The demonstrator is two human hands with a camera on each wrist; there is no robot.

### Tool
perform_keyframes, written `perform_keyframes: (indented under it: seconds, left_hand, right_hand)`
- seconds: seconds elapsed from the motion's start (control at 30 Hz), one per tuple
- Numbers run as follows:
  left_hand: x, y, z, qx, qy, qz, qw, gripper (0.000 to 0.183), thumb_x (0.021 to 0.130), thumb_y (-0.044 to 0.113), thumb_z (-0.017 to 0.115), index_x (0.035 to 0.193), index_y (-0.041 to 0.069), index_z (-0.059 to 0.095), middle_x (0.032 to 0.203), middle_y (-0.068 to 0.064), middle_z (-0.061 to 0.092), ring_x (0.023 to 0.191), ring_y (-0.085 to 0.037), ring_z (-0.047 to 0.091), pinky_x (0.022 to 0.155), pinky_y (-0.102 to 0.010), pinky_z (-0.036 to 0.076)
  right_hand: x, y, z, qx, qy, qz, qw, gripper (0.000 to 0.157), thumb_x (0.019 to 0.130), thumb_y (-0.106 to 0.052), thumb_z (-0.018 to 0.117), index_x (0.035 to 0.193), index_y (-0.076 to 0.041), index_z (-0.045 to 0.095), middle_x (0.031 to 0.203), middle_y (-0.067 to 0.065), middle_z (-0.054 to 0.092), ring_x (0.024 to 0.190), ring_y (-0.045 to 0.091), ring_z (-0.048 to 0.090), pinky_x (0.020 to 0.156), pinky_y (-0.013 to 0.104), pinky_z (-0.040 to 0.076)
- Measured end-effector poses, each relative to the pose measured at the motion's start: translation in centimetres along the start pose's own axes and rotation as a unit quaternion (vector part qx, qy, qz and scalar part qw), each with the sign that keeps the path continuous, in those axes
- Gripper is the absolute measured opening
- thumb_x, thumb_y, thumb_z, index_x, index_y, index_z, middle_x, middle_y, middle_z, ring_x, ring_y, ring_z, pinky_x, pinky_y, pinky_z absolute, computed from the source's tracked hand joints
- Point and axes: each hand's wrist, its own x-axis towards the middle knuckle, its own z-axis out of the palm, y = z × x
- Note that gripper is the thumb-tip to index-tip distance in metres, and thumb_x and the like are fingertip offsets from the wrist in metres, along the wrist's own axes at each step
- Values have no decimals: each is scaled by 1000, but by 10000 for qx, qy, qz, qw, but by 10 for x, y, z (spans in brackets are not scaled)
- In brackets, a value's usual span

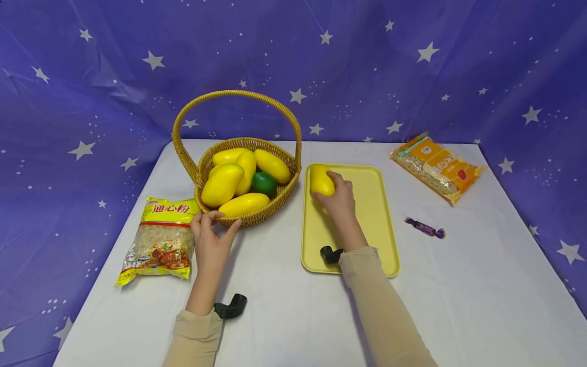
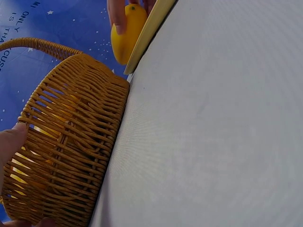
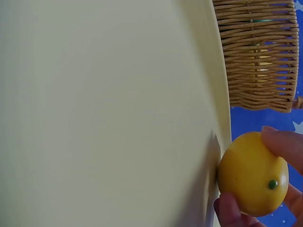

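Note:
My right hand (image 1: pixel 340 201) grips a yellow mango (image 3: pixel 253 172) by its sides, over the far left corner of the pale yellow tray (image 1: pixel 371 224). The mango's green stem spot shows in the right wrist view. At the near rim of a wicker basket (image 2: pixel 75 127), my left hand (image 1: pixel 213 242) holds on with thumb and fingers spread along the edge. Inside the basket lie several yellow mangoes (image 1: pixel 223 184) and one dark green fruit (image 1: pixel 264 184). The basket's tall arched handle (image 1: pixel 236 93) stands up behind them.
A bag of pasta (image 1: pixel 162 239) lies left of the basket, beside my left hand. Right of the tray are a purple wrapped candy (image 1: pixel 425 228) and an orange-and-clear food packet (image 1: pixel 437 168). A blue starry cloth (image 1: pixel 348 66) hangs behind the white table (image 1: pixel 284 306).

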Motion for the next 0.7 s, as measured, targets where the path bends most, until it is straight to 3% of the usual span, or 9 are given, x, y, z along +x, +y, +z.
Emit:
perform_keyframes:
  seconds: [0.43,0.7]
  left_hand:
    - [-2,0,-1,-59,-24,-70,10000,48,84,40,74,112,10,50,146,-18,21,113,-33,46,86,-47,39]
    - [-2,2,0,-109,-11,-5,9999,46,84,35,76,112,9,50,146,-20,21,112,-34,46,88,-48,39]
  right_hand:
    - [6,-1,12,283,209,75,9994,70,79,-27,79,141,-19,46,123,20,42,106,35,50,91,49,43]
    - [5,-1,17,545,366,113,9978,71,79,-27,79,141,-17,45,123,20,42,106,35,50,92,48,44]
